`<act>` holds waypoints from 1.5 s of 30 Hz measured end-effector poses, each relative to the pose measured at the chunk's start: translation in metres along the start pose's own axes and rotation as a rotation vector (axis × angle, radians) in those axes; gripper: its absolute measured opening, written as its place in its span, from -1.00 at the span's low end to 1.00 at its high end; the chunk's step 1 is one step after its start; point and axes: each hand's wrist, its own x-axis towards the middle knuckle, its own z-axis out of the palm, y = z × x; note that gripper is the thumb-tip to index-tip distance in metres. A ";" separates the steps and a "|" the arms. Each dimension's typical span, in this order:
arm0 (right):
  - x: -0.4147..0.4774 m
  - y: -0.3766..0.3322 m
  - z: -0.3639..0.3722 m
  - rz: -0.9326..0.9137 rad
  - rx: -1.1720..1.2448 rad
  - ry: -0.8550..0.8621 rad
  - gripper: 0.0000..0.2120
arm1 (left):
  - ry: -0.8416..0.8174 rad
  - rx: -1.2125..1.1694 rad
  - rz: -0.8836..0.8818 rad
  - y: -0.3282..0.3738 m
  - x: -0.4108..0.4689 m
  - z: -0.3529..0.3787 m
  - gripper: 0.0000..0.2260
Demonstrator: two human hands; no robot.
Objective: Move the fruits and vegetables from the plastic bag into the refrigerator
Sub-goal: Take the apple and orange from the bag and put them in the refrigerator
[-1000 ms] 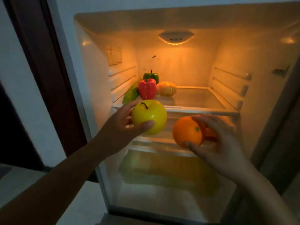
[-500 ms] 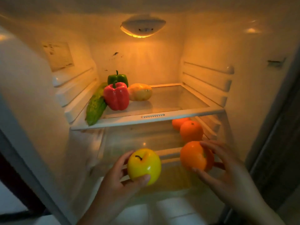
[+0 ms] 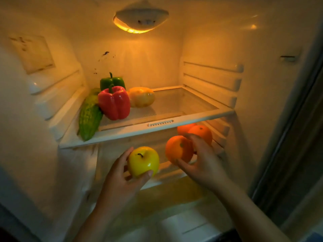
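My left hand point(image 3: 120, 179) grips a yellow apple point(image 3: 143, 161) in front of the lower shelf of the open refrigerator. To its right, my right hand point(image 3: 202, 163) holds an orange point(image 3: 178, 148) just under the upper glass shelf point(image 3: 162, 125). Two more oranges point(image 3: 201, 132) sit behind it on the lower shelf, partly hidden. The upper shelf carries a red bell pepper point(image 3: 114, 102), a green bell pepper point(image 3: 111, 82), a bumpy green gourd point(image 3: 90, 116) and a yellow-orange fruit point(image 3: 141, 96). The plastic bag is out of view.
A lit lamp point(image 3: 139, 20) glows on the fridge's back wall at the top. Ribbed shelf rails point(image 3: 211, 79) line the right wall, and similar rails line the left. The right half of the upper shelf is bare glass. A drawer cover point(image 3: 174, 193) lies below my hands.
Both hands have moved deeper into the fridge, under the upper shelf, carrying the apple and the orange. The view has closed in on the fridge interior.
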 end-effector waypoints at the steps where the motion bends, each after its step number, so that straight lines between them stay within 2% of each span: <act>1: 0.003 0.000 0.002 -0.002 -0.024 -0.010 -0.37 | 0.004 0.003 -0.001 -0.001 0.000 -0.002 -0.23; 7: 0.021 0.009 0.013 0.006 -0.094 -0.085 -0.45 | 0.018 -0.017 -0.035 0.005 -0.009 -0.006 -0.23; 11: 0.027 0.017 0.020 -0.047 -0.120 -0.139 -0.43 | 0.046 0.006 -0.034 0.008 -0.012 -0.003 -0.33; 18: 0.019 0.016 0.007 -0.080 -0.109 -0.130 -0.37 | 0.058 -0.017 -0.027 0.030 -0.016 0.008 -0.34; 22: 0.003 0.003 -0.029 -0.204 0.138 -0.088 -0.40 | -0.012 -0.009 0.030 0.059 -0.024 0.014 -0.40; 27: 0.011 -0.022 -0.070 -0.154 0.493 -0.263 -0.29 | -0.086 -0.007 0.147 0.104 -0.018 0.018 -0.41; 32: 0.032 -0.036 -0.080 -0.164 0.587 -0.333 -0.30 | -0.149 -0.008 0.241 0.124 -0.003 0.016 -0.38; 36: 0.045 -0.038 -0.079 -0.145 0.628 -0.316 -0.30 | -0.170 -0.015 0.261 0.134 0.012 0.016 -0.33; 39: 0.054 -0.037 -0.078 -0.120 0.662 -0.290 -0.35 | -0.104 0.014 0.271 0.139 0.018 0.012 -0.36; 45: 0.029 -0.017 -0.085 -0.010 0.741 -0.216 -0.28 | 0.050 0.288 0.318 0.123 -0.003 -0.013 -0.52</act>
